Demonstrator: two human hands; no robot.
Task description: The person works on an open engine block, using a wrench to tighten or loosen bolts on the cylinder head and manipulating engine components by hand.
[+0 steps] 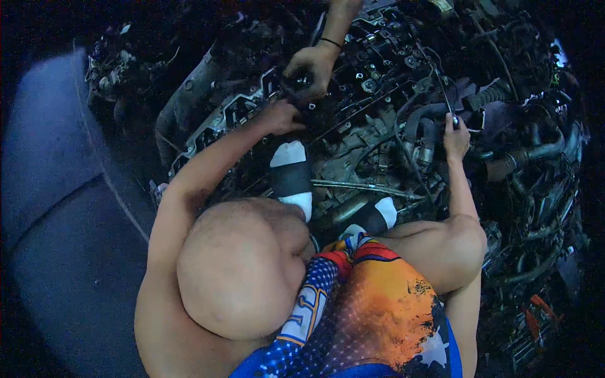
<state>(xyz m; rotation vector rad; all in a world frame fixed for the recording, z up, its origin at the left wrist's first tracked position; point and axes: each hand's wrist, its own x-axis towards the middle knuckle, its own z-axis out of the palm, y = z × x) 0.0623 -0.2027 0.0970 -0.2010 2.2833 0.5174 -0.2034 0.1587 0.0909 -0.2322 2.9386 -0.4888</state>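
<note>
My left hand (pixel 282 118) reaches over the near left side of the engine (pixel 372 120), fingers apart with nothing visible in them. Close above it is another person's hand (pixel 312 69), coming in from the top with a dark band round the wrist; its fingers are curled, and whatever it holds is too dark to make out. On the right, my right hand (pixel 457 140) is closed round the lower end of a long thin metal rod (pixel 446 94). The rod slants up and left toward the engine's top; dimness hides its far tip.
My feet in white and black socks (pixel 290 173) rest among the engine parts. Bent hoses (pixel 428 126) and pipes (pixel 535 151) lie around my right hand. A dark body panel (pixel 57 151) curves along the left. Orange pieces (pixel 533 324) show at the lower right.
</note>
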